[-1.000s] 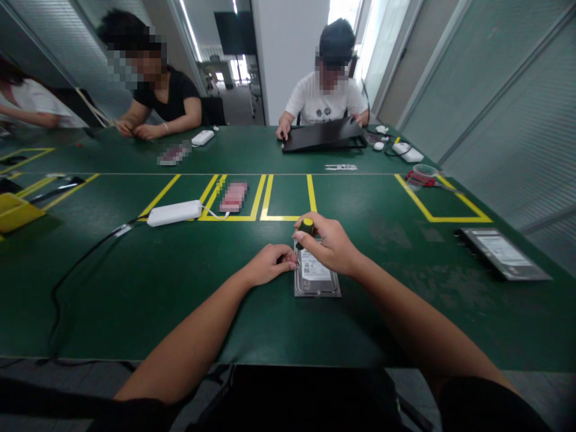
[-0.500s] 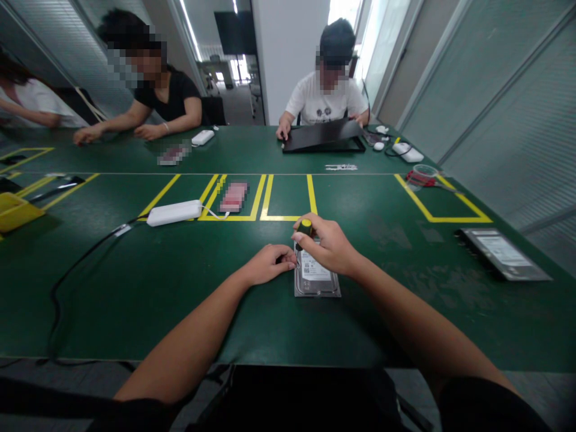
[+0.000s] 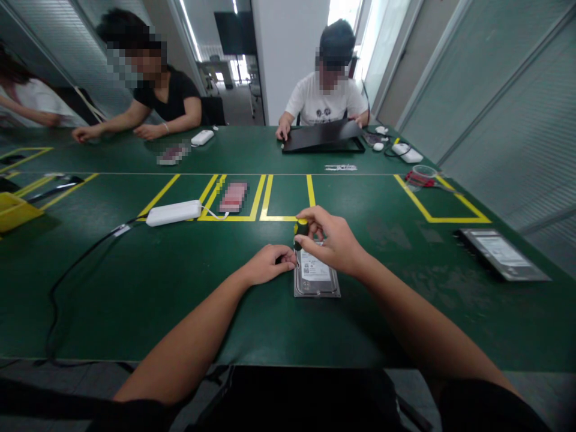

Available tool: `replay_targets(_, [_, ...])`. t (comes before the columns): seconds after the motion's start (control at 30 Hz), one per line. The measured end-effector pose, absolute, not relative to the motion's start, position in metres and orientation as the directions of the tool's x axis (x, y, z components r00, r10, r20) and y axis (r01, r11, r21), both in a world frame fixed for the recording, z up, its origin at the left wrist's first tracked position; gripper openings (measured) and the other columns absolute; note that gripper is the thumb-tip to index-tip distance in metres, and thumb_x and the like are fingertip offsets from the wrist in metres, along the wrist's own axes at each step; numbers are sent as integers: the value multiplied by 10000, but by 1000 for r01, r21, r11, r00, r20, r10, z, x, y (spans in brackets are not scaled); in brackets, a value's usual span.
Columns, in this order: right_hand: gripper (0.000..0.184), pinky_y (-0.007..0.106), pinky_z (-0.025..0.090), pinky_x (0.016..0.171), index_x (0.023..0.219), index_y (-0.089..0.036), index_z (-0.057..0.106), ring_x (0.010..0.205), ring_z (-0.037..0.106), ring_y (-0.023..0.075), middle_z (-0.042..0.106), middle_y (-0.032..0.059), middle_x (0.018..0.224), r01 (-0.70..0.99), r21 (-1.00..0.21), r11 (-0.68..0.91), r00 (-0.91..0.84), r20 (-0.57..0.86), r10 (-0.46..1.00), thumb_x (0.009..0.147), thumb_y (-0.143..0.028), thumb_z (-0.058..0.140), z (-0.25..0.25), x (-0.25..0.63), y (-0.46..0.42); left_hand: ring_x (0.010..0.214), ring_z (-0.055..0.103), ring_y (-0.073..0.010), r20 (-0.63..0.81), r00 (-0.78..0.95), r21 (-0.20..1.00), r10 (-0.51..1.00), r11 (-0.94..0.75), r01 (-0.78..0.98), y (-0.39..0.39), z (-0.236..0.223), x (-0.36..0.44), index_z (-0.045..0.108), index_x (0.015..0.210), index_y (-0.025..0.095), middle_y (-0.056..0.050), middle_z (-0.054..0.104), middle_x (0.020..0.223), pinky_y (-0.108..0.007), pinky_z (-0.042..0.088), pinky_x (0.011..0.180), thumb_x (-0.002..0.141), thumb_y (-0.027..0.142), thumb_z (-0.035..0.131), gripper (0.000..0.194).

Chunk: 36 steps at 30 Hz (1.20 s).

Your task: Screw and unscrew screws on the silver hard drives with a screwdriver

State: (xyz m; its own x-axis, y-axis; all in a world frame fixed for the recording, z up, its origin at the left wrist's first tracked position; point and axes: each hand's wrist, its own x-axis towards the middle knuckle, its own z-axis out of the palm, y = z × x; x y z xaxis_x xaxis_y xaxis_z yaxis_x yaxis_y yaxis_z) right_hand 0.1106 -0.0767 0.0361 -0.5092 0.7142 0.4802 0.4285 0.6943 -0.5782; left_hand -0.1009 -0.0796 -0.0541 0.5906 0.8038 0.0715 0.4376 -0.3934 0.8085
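A silver hard drive [image 3: 317, 279] with a white label lies flat on the green table in front of me. My right hand [image 3: 333, 240] grips a screwdriver [image 3: 301, 228] by its yellow and black handle, which stands upright over the drive's upper left edge. The screwdriver's tip is too small to make out. At the drive's left edge, my left hand [image 3: 272, 264] has curled fingers pressed against its side, close below the handle. The right hand covers the drive's upper right part.
Another hard drive [image 3: 504, 255] lies at the right. A white power strip [image 3: 174, 213] with a black cable, a pink phone [image 3: 233, 197] and a yellow bin [image 3: 18, 213] are at the left. Across the table, one co-worker holds a black panel [image 3: 321, 137]; others sit at the left.
My right hand has turned and its fingers have loosened around the screwdriver handle, which leans slightly left. My left hand and the drive stay put. A co-worker's arm has reached left.
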Motion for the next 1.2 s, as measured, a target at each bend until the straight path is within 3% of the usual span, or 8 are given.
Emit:
replay_targets(0.37, [188, 291, 409, 690, 943, -185, 642, 706, 513, 128, 580, 16, 808, 437, -468, 768, -468, 611, 639, 887, -354, 584, 44, 112, -77, 754, 536, -153, 161, 624, 724, 765, -521, 452, -79, -53, -103, 614, 871, 162, 0, 594, 803, -266, 400, 709, 817, 411, 693, 267])
replay_targets(0.73, [160, 283, 411, 668, 987, -183, 630, 701, 540, 121, 653, 11, 840, 444, -471, 762, -480, 593, 646, 851, -232, 563, 49, 112, -84, 743, 530, -152, 164, 629, 716, 760, -530, 454, -79, -54, -102, 603, 865, 165, 2, 592, 795, -264, 396, 709, 818, 424, 675, 273])
replay_targets(0.93, [171, 288, 423, 710, 916, -169, 641, 775, 539, 141, 650, 34, 852, 387, -415, 823, -505, 652, 566, 884, -329, 589, 49, 109, -85, 727, 523, -150, 151, 620, 712, 770, -520, 472, -79, -55, -102, 609, 858, 165, 4, 592, 786, -260, 395, 686, 811, 432, 678, 279])
replay_targets(1.2, [153, 278, 435, 706, 981, -165, 637, 769, 571, 128, 673, 26, 885, 423, -420, 803, -478, 650, 591, 859, -219, 562, 47, 110, -88, 741, 544, -149, 156, 632, 721, 759, -525, 452, -78, -56, -103, 603, 865, 171, 10, 593, 792, -265, 406, 700, 817, 423, 684, 268])
